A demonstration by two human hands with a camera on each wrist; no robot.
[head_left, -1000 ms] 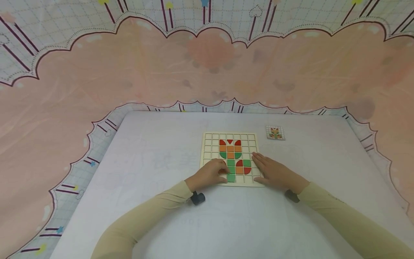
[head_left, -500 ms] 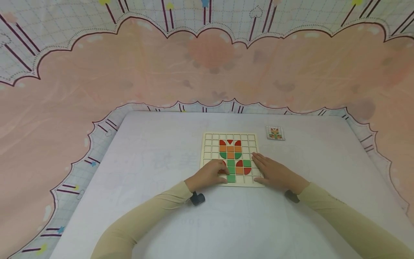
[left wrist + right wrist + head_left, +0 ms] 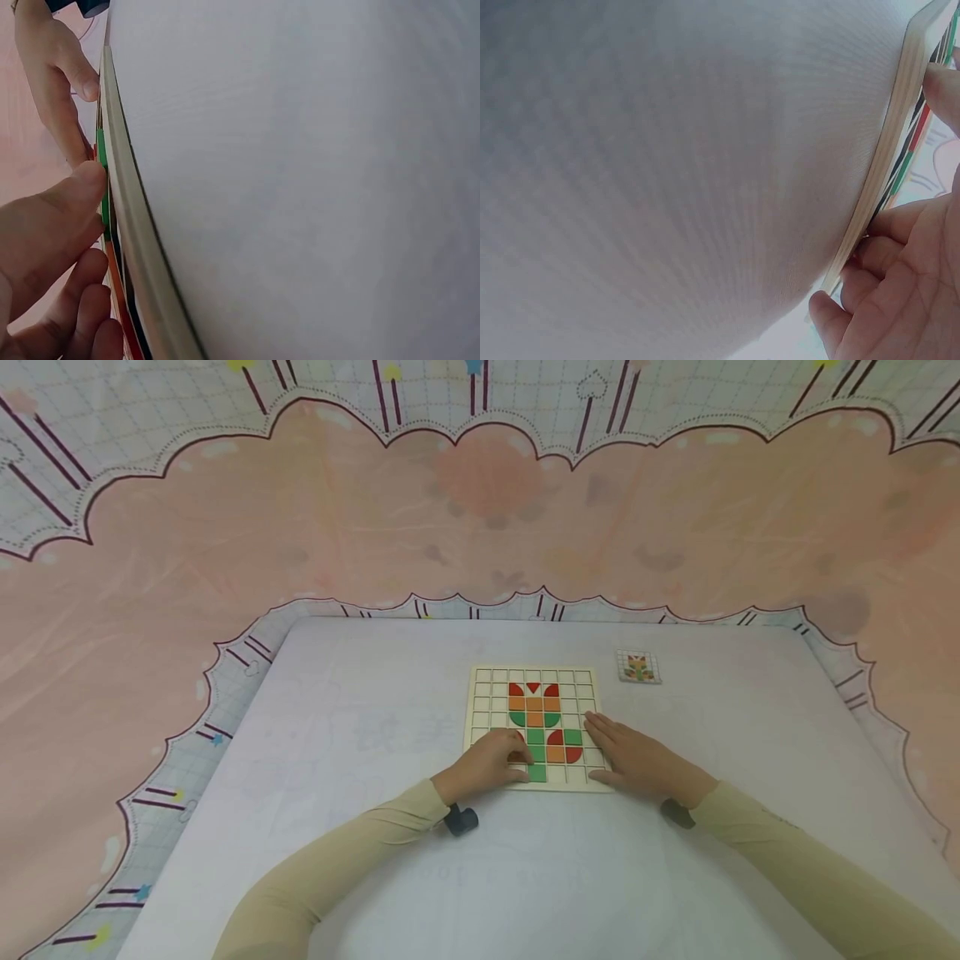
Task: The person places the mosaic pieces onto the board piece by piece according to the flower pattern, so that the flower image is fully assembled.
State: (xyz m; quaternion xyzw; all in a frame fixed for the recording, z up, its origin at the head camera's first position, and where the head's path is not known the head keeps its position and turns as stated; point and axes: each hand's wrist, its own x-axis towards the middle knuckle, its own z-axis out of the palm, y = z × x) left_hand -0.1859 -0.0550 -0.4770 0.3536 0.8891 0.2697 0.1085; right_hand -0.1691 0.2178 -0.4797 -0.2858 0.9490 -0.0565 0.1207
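Note:
A pale square grid board (image 3: 483, 697) lies on the white table, with red, orange and green tiles set in its cells. My left hand (image 3: 483, 764) is bent over the lower left of the board. Its thumb and index fingertips touch down by the lowest green tile (image 3: 536, 773), and the palm side is hidden in the head view. From the left wrist, the thumb (image 3: 88, 176) lies beside a green tile edge; whether a tile is pinched I cannot tell. My right hand (image 3: 645, 764) rests with fairly straight fingers along the board's right edge, thumb at the lower right corner.
A small pattern card (image 3: 639, 667) with a coloured tile picture lies behind and right of the board. The white tabletop (image 3: 375, 693) reaches a patterned cloth backdrop (image 3: 480, 535) at its far edge. Dark camera mounts (image 3: 460, 820) sit at both wrists.

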